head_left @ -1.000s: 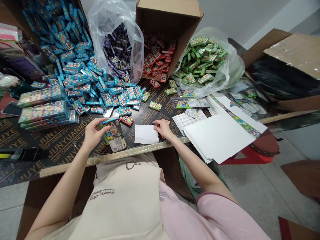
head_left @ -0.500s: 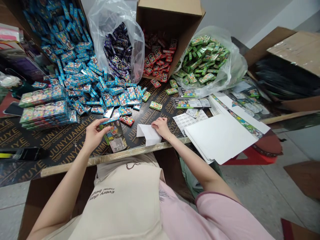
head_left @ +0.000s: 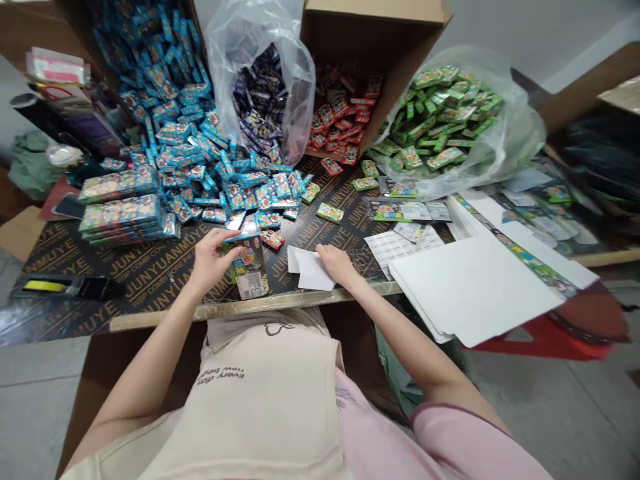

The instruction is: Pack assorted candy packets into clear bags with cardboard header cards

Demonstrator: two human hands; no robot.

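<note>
My left hand [head_left: 213, 257] is closed, thumb and index finger at the upper left edge of a black, colourfully printed card packet [head_left: 253, 267] at the table's front edge. A light-blue piece [head_left: 247, 231] shows at the top of this packet, by the index fingertip. My right hand [head_left: 337, 265] has its fingers pressed together on the right side of a folded white card [head_left: 311, 268], which rests on the table with one flap raised. Just behind the black packet lies a red candy-like small box [head_left: 272, 239]. A green small box [head_left: 329, 213] lies farther back.
Blue small boxes [head_left: 190, 150] spill from a carton. A bag of purple boxes [head_left: 263, 100], a carton of red boxes [head_left: 340, 120] and a bag of green boxes [head_left: 445, 117] stand behind. Wrapped stacks [head_left: 120, 217] and a tape dispenser [head_left: 63, 288] are left, white sheets [head_left: 475, 283] right.
The view has shifted, so the whole scene sits farther right. Both hands stay at the same items, and the white card remains folded under my right hand.
</note>
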